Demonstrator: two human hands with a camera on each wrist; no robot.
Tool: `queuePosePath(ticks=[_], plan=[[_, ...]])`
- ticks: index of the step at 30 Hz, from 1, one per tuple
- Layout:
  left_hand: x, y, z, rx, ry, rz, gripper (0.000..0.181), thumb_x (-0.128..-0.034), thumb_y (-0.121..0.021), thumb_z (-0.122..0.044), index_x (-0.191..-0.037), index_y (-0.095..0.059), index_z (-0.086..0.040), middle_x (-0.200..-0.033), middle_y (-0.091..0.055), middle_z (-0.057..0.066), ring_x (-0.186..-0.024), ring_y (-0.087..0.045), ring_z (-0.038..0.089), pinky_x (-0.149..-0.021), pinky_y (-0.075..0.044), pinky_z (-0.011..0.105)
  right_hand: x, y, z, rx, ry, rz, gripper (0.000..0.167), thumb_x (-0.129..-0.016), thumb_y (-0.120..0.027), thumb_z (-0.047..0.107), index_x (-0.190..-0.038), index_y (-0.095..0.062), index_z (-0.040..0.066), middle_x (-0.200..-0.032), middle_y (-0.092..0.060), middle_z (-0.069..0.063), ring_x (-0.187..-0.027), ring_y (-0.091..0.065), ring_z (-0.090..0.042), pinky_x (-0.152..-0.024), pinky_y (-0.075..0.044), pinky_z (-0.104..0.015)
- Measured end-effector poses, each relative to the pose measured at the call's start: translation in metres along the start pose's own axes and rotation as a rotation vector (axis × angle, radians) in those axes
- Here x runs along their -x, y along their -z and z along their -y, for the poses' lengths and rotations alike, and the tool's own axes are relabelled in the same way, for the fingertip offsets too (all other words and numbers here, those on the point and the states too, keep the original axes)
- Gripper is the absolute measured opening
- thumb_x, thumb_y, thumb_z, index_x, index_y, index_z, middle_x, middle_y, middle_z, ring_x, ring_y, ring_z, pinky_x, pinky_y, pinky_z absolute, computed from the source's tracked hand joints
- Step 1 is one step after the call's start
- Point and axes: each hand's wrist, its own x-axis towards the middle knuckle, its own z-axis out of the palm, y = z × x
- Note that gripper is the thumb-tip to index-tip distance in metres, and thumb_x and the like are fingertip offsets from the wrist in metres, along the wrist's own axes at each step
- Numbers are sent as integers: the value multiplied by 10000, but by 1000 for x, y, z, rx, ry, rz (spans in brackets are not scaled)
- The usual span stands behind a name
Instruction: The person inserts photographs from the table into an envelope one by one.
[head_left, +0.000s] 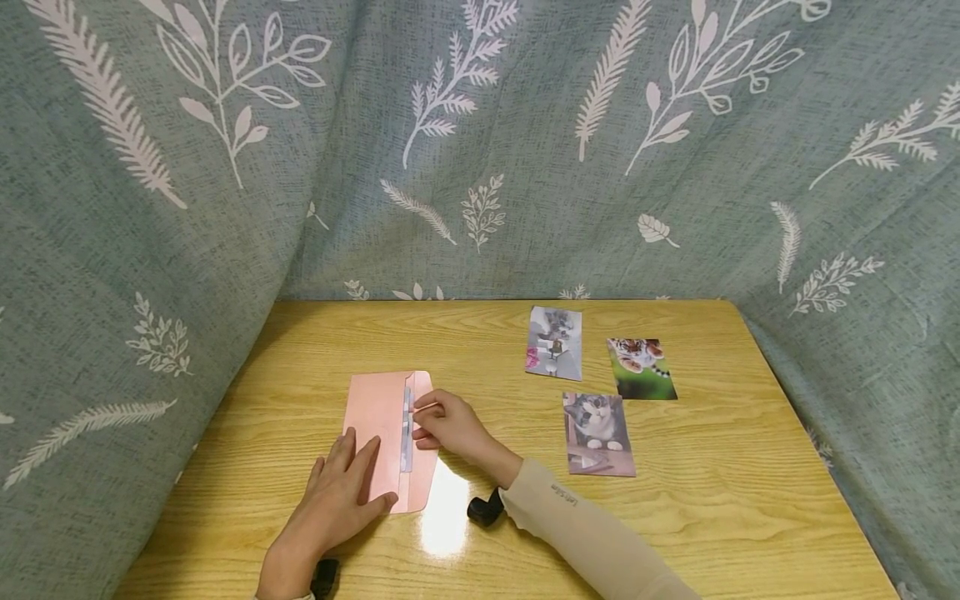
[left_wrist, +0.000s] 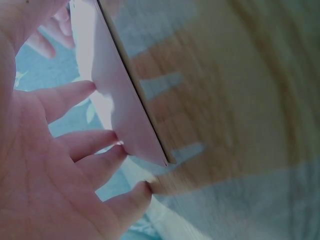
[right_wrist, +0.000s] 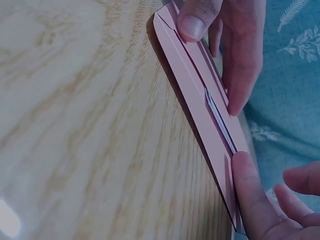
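A pink envelope [head_left: 375,404] lies on the table with its flap spread out to the right. From its mouth shows a narrow strip of a greyish picture card [head_left: 407,446]; the rest is hidden inside. My left hand [head_left: 333,492] rests on the envelope's lower left part, fingers spread, thumb near the lower edge. At the flap side is my right hand [head_left: 459,427], its fingers bent loosely beside the card's strip. In the right wrist view one right-hand finger [right_wrist: 247,180] presses at the envelope's mouth by the card edges, while the other fingers stand apart from it.
To the right lie three picture cards: a grey one [head_left: 555,342], a tiger picture [head_left: 642,371] and a cat picture [head_left: 598,437]. The wooden table [head_left: 712,483] is glossy, with a bright reflection near the envelope. A leaf-patterned cloth [head_left: 525,225] hangs around it.
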Motion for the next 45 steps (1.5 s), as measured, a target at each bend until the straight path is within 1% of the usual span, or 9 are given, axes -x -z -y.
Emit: queuePosePath(ticks=[5,11,18,25,29,34,37,39,45], plan=[[0,0,0,2,4,0,858,-884,-732,-482,-1533,-382,-44,-1587,-155,337,-1472,-119,474,-1128,-109,682,-1,-3,0,6,-6,-7,196,-986,-589,-17,-1175,-599,-68,-983,-664,-217,-800,-710,-297,-688,-610,-347],[1,1,-1,1,5,-4,857,-884,-729,-486,-1534,-382,-47,-1587,-159,334,-1471,-125,473,-1129,-108,681,-1,-6,2,15,-14,-10,208,-985,-584,-21,-1188,-592,-65,-1002,-661,-182,-794,-709,-252,-691,-609,-337],[1,1,-1,-6,2,-7,852,-885,-730,-483,-1533,-384,-52,-1585,-169,334,-1468,-133,478,-1127,-114,682,0,-9,4,42,-13,-10,211,-980,-610,-2,-1185,-601,-52,-982,-668,-193,-819,-716,-291,-701,-610,-357],[1,1,-2,1,2,-15,846,-881,-739,-469,-1529,-391,-50,-1582,-170,338,-1468,-134,476,-1130,-109,679,1,-9,5,59,-14,3,216,-986,-592,-7,-1197,-594,-51,-1011,-660,-169,-823,-708,-238,-715,-608,-339],[1,1,-2,2,0,-21,844,-878,-746,-459,-1525,-396,-46,-1580,-173,341,-1469,-136,471,-1131,-115,676,3,-6,8,127,4,12,216,-990,-595,22,-1201,-609,-25,-1017,-668,-154,-846,-700,-243,-716,-606,-334],[1,0,-1,0,1,-11,851,-884,-735,-474,-1534,-383,-52,-1587,-156,336,-1472,-124,469,-1131,-107,678,11,6,17,264,72,29,244,-1002,-593,76,-1233,-612,-2,-1041,-686,-169,-841,-697,-337,-689,-601,-404],[0,1,0,0,6,1,858,-888,-728,-489,-1540,-374,-57,-1592,-143,331,-1474,-113,469,-1132,-98,679,18,17,21,279,100,35,281,-1012,-588,95,-1268,-591,-20,-1080,-674,-208,-881,-690,-408,-721,-597,-484],[1,1,0,5,10,6,861,-887,-727,-492,-1541,-372,-59,-1593,-138,330,-1475,-108,469,-1132,-94,679,21,27,24,291,129,33,295,-1017,-589,100,-1278,-583,-36,-1090,-669,-217,-896,-683,-425,-746,-590,-507],[1,2,0,15,15,27,872,-891,-716,-510,-1550,-359,-65,-1600,-121,323,-1477,-92,468,-1131,-85,683,35,62,33,409,211,-7,301,-1023,-593,129,-1267,-590,-47,-1061,-686,-151,-864,-677,-391,-724,-581,-441]])
